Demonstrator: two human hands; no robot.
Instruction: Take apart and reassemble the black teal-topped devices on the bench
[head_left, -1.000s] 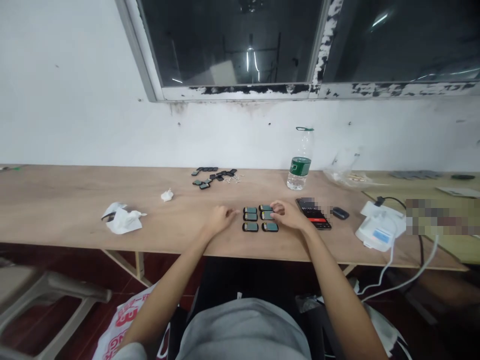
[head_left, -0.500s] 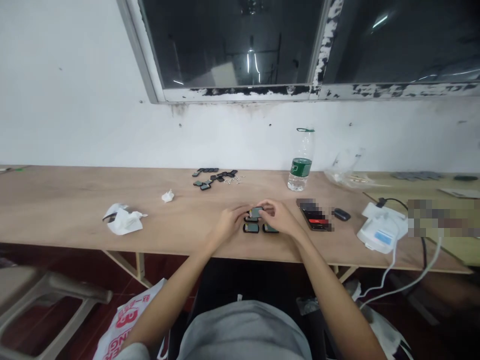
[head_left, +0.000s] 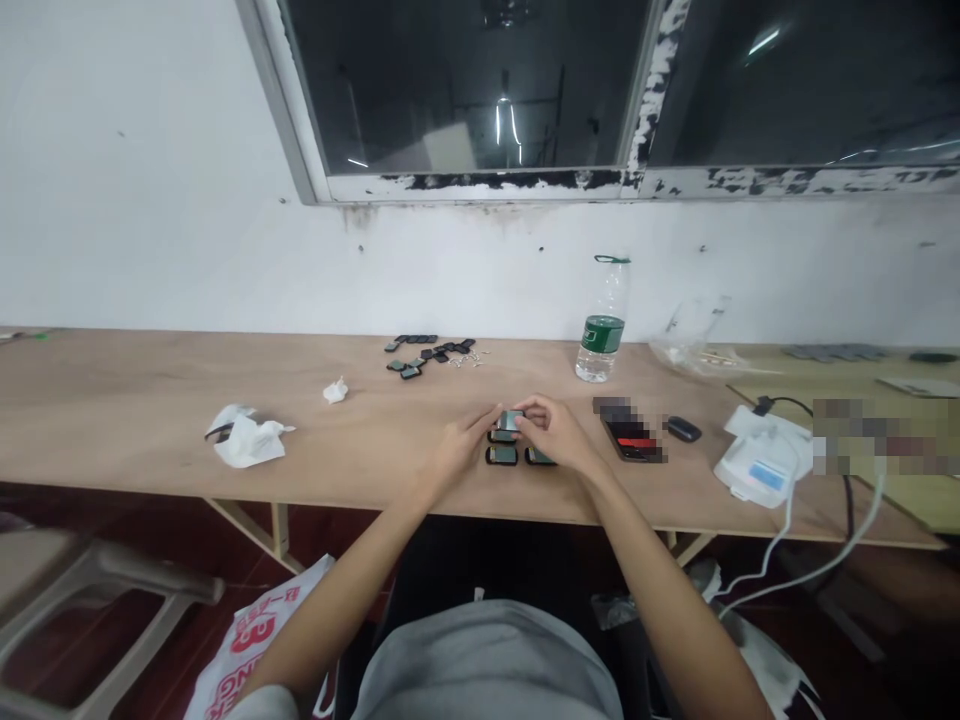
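Observation:
Between my fingers is a small rectangular piece (head_left: 510, 421) with a grey-green face, resembling a little circuit board or screen; its exact kind is too small to tell. My right hand (head_left: 556, 432) is closed, pinching it from the right side. At its left edge, the bent fingers of my left hand (head_left: 457, 448) are held together against it. Just below lie similar black-rimmed pieces: one (head_left: 499, 437) directly under the held one, another (head_left: 502, 456) nearer me, and a third (head_left: 538, 456) partly covered by my right hand.
Several dark pieces (head_left: 410, 372) and small white bits (head_left: 466, 360) lie at the back of the wooden table (head_left: 150, 400). Crumpled tissues (head_left: 255, 442) are left. A water bottle (head_left: 600, 345), phone (head_left: 630, 430), black case (head_left: 683, 429) and white device with cables (head_left: 765, 465) stand right.
The held piece has tilted slightly, its face catching more light. My left fingers have shifted a little along its left edge; my right hand has barely moved.

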